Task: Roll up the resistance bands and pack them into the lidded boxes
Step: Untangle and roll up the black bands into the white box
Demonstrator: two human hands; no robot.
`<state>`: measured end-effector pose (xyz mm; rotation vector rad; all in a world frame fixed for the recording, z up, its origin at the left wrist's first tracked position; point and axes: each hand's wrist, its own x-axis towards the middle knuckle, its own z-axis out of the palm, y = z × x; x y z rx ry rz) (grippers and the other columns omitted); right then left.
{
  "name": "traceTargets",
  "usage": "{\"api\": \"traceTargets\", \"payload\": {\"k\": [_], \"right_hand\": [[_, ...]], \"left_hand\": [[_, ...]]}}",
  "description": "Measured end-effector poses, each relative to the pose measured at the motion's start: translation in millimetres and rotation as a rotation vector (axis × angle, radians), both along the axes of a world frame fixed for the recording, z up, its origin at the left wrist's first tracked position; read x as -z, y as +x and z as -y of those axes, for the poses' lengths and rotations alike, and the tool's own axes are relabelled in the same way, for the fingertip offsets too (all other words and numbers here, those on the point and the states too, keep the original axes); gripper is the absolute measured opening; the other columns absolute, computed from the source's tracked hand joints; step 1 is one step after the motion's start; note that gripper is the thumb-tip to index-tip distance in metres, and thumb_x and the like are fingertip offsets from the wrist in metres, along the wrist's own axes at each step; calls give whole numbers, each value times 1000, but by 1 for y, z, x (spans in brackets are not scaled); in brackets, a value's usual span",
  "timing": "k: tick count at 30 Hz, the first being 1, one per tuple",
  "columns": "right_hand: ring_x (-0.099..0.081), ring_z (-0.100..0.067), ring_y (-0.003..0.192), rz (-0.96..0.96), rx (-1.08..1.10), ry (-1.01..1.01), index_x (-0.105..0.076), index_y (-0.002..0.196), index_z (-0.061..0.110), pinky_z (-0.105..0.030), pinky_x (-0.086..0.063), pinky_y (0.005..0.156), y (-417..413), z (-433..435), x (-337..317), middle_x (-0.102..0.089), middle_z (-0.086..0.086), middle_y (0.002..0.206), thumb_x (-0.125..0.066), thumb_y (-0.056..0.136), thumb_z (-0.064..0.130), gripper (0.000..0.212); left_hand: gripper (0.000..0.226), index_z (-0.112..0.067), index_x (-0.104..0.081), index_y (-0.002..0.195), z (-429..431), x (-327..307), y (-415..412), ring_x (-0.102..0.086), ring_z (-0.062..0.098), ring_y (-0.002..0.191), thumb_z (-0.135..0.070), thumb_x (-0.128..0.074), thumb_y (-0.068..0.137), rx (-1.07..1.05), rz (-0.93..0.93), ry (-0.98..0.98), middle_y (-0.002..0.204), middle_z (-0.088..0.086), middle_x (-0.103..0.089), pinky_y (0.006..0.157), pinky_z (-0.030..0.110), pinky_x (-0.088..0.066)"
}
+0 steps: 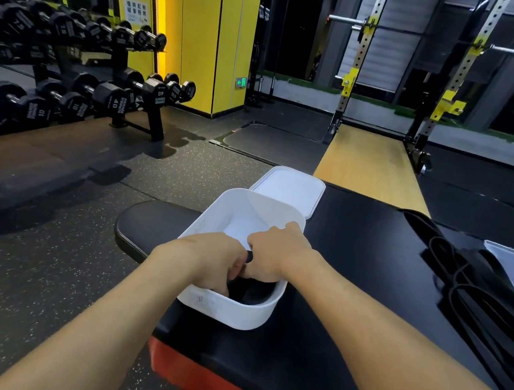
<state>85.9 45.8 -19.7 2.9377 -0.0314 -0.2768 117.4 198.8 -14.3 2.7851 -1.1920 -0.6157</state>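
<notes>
Seemingly soft and springy, the rolled band [254, 292] lies in the white box's [226, 314] near end, left hand [210, 260] and right hand [277, 255] both gripping its coil, which likely unwinds if released.

White rounded plastic box [229, 313]: plain white
White flat lid [288, 188]: plain white
Rolled black rubber band [254, 292]: solid black
Black padded bench [354, 254]: black top, red side
Dark rubber gym floor [49, 267]: grey, pale speckles
</notes>
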Motion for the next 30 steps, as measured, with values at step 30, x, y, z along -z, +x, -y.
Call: {"api": "traceTargets", "payload": {"k": [30], "right_hand": [[-57, -13, 99, 14, -14, 318, -65, 99, 30, -44, -28, 111, -16, 16, -14, -68, 10, 100, -65, 84, 54, 28]], "left_hand": [[77, -35, -33, 139, 6, 17, -1, -38, 19, 115, -65, -73, 80, 148, 88, -51, 117, -9, -35, 96, 37, -40]]}}
